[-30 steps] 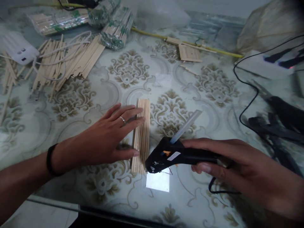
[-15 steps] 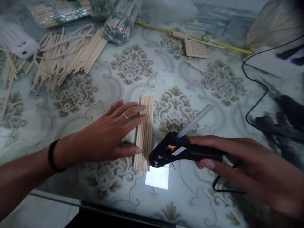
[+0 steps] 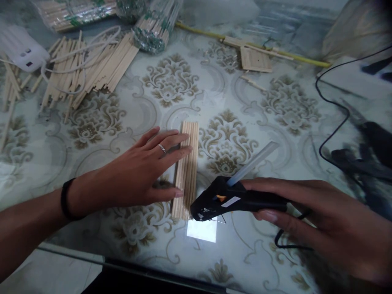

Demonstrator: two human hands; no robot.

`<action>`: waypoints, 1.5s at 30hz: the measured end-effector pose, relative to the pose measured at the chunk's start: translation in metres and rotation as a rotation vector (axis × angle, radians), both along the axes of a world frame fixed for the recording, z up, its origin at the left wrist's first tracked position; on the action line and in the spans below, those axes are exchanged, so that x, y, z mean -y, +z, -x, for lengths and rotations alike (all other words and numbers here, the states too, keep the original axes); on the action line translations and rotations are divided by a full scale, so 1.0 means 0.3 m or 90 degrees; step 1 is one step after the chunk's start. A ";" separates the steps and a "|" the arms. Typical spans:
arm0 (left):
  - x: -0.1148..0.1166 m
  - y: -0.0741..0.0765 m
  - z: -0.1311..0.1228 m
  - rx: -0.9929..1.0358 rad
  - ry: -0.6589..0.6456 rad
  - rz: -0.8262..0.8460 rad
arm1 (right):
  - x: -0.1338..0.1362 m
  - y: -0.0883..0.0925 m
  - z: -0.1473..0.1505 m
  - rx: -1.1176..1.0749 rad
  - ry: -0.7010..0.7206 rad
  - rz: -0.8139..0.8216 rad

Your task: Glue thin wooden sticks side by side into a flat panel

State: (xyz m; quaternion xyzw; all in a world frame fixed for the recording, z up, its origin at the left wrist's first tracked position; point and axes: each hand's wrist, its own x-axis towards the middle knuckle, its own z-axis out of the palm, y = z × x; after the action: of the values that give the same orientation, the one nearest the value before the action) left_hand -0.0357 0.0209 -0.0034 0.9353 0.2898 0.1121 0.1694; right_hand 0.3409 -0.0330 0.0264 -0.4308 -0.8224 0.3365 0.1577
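A flat row of wooden sticks [image 3: 189, 171] lies lengthwise on the patterned table, side by side. My left hand [image 3: 143, 167], with a ring and a black wristband, rests with fingers spread and fingertips on top of the row. In my right hand [image 3: 318, 220] is a black hot glue gun [image 3: 226, 200], gripped by its handle. A clear glue stick [image 3: 254, 162] pokes out of the gun's back end. The gun's nose is at the near right end of the row; whether its tip touches the wood is hidden.
Loose wooden sticks [image 3: 107, 65] and a white power strip [image 3: 24, 49] with its cable lie at the far left. Behind them are plastic-wrapped stick bundles [image 3: 156, 28]. A small wooden panel [image 3: 256, 59] lies near a yellow rod [image 3: 294, 58]. Black-handled tools [image 3: 361, 163] are at the right.
The glue gun's nose has shifted slightly toward the near end of the row and lower. My left hand keeps its place on the sticks.
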 end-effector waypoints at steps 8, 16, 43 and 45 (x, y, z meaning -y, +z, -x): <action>-0.002 0.000 0.000 -0.005 -0.002 -0.006 | -0.015 -0.007 0.014 0.013 0.050 -0.081; 0.001 -0.009 0.001 -0.010 -0.001 -0.024 | -0.020 -0.008 0.021 0.046 0.019 -0.147; 0.001 -0.003 -0.001 -0.014 0.006 -0.011 | -0.012 -0.010 0.017 0.038 0.055 -0.131; 0.000 -0.004 0.001 -0.011 0.005 -0.010 | -0.010 -0.010 0.015 0.037 0.056 -0.129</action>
State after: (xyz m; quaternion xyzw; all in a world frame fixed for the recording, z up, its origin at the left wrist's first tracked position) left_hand -0.0359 0.0210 -0.0047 0.9363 0.2939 0.1072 0.1594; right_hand 0.3363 -0.0299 0.0232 -0.3856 -0.8746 0.2455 0.1620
